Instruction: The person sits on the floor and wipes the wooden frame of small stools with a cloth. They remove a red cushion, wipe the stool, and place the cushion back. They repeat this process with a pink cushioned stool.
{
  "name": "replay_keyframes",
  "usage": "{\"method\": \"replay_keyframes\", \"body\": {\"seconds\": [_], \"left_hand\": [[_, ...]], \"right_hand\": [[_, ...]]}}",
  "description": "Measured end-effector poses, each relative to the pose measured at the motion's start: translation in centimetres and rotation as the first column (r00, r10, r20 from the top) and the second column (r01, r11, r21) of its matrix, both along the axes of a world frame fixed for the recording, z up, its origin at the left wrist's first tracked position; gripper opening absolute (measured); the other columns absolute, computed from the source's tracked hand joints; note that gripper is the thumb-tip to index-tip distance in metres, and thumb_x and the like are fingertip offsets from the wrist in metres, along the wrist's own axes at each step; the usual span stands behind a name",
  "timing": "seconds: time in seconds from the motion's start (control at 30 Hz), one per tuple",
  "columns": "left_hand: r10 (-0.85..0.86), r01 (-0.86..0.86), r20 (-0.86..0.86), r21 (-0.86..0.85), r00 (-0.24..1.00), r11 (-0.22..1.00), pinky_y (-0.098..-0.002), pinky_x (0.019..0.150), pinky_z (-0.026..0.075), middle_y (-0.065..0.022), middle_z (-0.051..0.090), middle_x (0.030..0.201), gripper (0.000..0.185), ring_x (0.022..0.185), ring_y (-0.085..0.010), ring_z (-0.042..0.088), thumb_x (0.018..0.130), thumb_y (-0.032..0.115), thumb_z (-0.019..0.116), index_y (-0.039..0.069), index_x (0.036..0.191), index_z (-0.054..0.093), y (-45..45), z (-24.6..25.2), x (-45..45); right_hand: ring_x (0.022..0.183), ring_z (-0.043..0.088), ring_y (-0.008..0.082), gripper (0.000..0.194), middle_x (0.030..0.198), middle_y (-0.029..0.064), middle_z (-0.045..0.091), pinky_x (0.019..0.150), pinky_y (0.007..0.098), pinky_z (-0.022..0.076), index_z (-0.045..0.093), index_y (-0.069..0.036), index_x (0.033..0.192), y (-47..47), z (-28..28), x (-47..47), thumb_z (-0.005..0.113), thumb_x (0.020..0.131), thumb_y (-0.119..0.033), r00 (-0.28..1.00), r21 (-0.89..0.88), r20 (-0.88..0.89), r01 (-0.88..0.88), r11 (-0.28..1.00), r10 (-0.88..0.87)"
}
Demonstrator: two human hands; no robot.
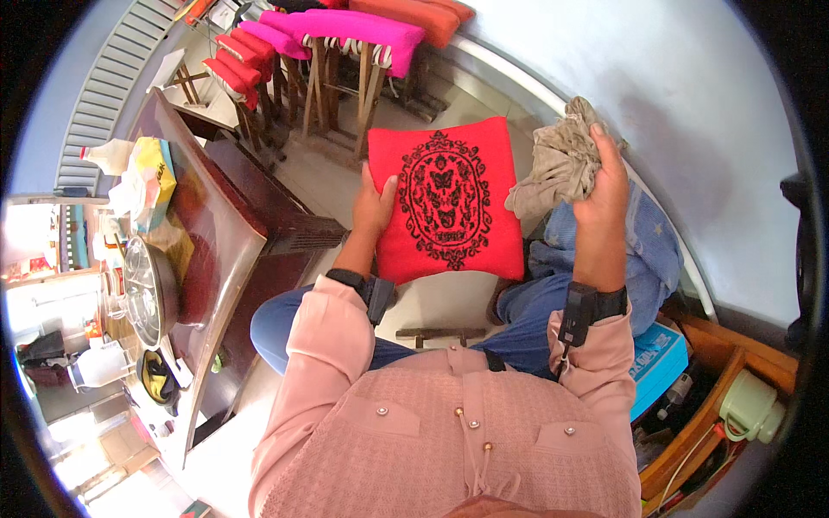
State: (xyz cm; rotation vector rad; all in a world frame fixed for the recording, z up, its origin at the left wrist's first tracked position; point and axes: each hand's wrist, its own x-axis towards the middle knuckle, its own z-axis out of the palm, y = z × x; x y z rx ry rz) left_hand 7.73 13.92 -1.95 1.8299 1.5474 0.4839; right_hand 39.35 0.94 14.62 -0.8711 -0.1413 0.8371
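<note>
A red square cushion-like fabric piece (388, 252) with a black oval pattern of scrolls and butterflies faces up in front of me. My left hand (374, 202) grips its left edge, thumb on top and the other fingers hidden beneath. Raised at the right, my right hand (605, 173) clutches a crumpled grey-brown cloth (558, 158). The cloth hangs close by the red piece's upper right side; whether they touch I cannot tell. Below the red piece are my knees in blue trousers (537, 311).
Wooden stools (366, 97) with pink and red padded covers (363, 29) stand ahead. At left, a dark glossy table (223, 213) bears a steel basin (155, 291) and a tissue pack (154, 178). On the right are blue fabric (647, 252), a blue box (664, 362) and a wall (647, 65).
</note>
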Motion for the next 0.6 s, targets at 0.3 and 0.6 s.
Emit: {"method": "replay_keyframes", "body": {"seconds": [0.3, 0.6], "left_hand": [[0.761, -0.161, 0.347, -0.849, 0.547, 0.503, -0.0447, 0.080, 0.052, -0.0146, 0.067, 0.110, 0.066, 0.093, -0.0298, 0.067, 0.096, 0.060, 0.041, 0.004, 0.129, 0.055, -13.5, -6.2, -7.0], [0.648, -0.116, 0.582, -0.693, 0.492, 0.711, -0.0383, 0.080, 0.051, -0.0094, 0.067, 0.111, 0.055, 0.092, -0.0218, 0.065, 0.097, 0.050, 0.053, 0.003, 0.125, 0.055, -12.4, -2.9, -7.0]], "right_hand": [[0.089, 0.068, 0.0220, 0.019, 0.098, 0.0100, 0.068, 0.081, 0.0357, 0.0548, 0.066, -0.002, 0.101, 1.1, -1.4, -0.4, 0.065, 0.088, -0.015, 0.999, 0.030, 0.049, -0.013, 0.999, 0.012], [0.099, 0.067, 0.0265, 0.033, 0.111, 0.0128, 0.068, 0.087, 0.0415, 0.0549, 0.063, -0.001, 0.113, -1.5, -2.1, 1.4, 0.066, 0.091, -0.026, 0.991, 0.012, -0.103, -0.086, 0.996, 0.087]]}}
